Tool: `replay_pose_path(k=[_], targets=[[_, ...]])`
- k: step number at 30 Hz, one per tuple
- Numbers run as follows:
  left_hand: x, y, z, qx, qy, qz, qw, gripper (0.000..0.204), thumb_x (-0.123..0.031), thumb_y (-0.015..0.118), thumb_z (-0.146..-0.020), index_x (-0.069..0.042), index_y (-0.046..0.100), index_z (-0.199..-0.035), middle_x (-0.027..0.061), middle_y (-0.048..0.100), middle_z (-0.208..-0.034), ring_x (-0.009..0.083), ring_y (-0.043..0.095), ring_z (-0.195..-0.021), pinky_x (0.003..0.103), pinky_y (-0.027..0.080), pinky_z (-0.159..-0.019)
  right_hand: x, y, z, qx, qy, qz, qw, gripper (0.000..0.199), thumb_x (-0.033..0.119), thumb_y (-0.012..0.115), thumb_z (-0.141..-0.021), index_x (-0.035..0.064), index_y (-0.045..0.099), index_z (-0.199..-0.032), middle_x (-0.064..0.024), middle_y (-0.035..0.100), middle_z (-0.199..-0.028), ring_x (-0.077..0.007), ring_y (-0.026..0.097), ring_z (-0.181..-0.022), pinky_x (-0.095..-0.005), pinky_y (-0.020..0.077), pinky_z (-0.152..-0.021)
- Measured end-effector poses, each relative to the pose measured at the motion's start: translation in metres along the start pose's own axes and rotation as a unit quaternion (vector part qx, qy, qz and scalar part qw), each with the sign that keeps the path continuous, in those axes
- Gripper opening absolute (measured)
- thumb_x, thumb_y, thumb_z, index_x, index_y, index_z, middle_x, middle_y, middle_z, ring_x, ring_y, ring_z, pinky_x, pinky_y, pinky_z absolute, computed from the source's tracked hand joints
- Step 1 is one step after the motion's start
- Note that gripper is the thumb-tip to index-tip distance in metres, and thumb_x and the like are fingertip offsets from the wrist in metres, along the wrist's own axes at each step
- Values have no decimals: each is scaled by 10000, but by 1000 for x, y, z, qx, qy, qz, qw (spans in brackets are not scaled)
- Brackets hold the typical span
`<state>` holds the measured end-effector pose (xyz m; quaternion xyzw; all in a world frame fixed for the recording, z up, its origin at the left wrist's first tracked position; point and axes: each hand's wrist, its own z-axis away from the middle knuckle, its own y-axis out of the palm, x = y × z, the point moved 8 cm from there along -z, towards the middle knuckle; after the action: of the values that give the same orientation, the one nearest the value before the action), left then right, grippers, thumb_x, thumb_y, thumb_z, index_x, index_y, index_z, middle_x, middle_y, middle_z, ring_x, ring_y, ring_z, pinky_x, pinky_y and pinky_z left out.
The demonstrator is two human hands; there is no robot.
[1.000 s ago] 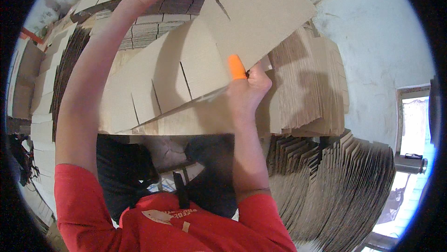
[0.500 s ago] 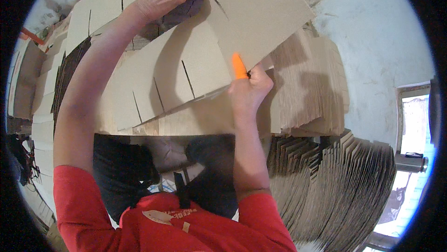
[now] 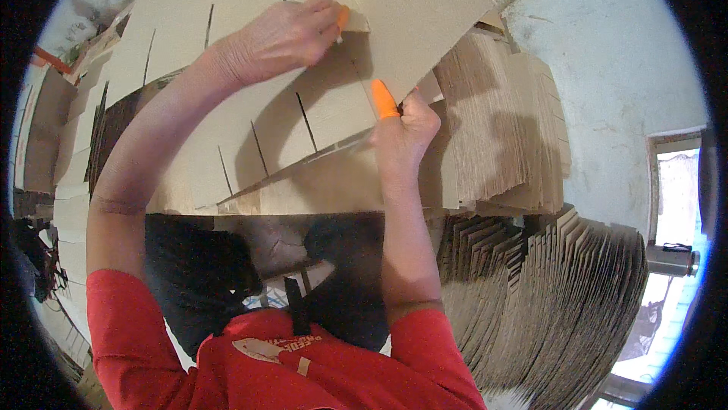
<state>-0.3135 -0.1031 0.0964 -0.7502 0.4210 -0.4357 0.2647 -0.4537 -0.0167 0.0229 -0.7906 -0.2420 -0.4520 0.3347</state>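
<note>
My left hand (image 3: pixel 292 37) is closed, fingers pinched, on the near edge of an upper slotted cardboard sheet (image 3: pixel 178 39). An orange cover sits on its thumb. Below lies another slotted cardboard sheet (image 3: pixel 280 118), its slots running in from the near edge. At that sheet's right end my right hand (image 3: pixel 407 133) is closed, with an orange-covered thumb (image 3: pixel 384 99) pressed on top and the fingers curled underneath. A plain cardboard piece (image 3: pixel 432 16) stretches from beside this thumb toward the far right. The left fingertips are partly hidden.
A wooden board (image 3: pixel 326 190) lies along the near side. To the right stand stacked cardboard sheets (image 3: pixel 485 122), with a large fanned pile of slotted cardboard (image 3: pixel 561 296) lower down. More cardboard (image 3: pixel 72 152) is stacked at the left. A pale wall (image 3: pixel 607 69) rises at the right.
My left hand has come nearer and slightly right, bringing the upper slotted sheet with it over the dark gap. My right hand has barely shifted and keeps its grip.
</note>
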Motion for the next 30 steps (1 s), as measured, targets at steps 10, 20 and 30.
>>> replay_pose_path(k=[10,20,30], targets=[[-71,-8,9,134,32,4,990,351,-164,633,-665,60,651,-935,185,607,-1053,281,567,-986,322,571,-681,56,-22,1,-28,-121,103,987,135,91,665,-863,-23,593,-874,-204,583,-694,-360,620,-650,-425,466,-587],[46,2,27,-84,-248,30,965,631,-432,686,-801,-15,550,-1254,128,626,-1110,306,560,-1042,414,504,-830,27,-11,5,-24,-43,22,999,151,-69,633,-819,-8,511,-756,-20,481,-616,-78,464,-509,-248,375,-437],[133,121,34,90,-166,-125,974,296,-170,550,-905,-20,549,-1161,149,603,-1116,344,503,-1174,464,388,-1017,24,-4,8,12,-22,74,997,157,69,674,-861,-15,548,-824,-160,535,-637,-234,483,-523,-358,416,-514]])
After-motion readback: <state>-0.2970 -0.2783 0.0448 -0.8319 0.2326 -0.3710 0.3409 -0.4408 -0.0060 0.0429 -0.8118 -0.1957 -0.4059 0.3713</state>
